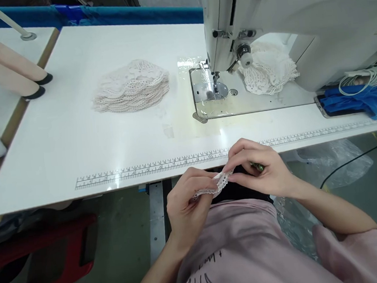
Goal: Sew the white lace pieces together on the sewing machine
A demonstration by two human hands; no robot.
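Just in front of the table edge, my left hand (190, 199) is closed on a small white lace piece (221, 182) with a scalloped, openwork border. My right hand (260, 165) pinches the far end of the same piece between thumb and fingertips. A small green object (256, 166) shows in the curl of my right hand; its kind is mostly hidden. On the white table lies a neat stack of lace pieces (131, 87). More lace pieces (268, 68) are heaped under the arm of the sewing machine (230, 21), right of its presser foot (216, 87).
A printed ruler strip (164, 165) runs along the table's front edge. To the right, a blue cloth (351, 99) and a coil of pale cord (364, 81) lie over a phone. Two beige leg-like forms with dark tips (18, 69) reach in from the left. Below stands a red stool (46, 262).
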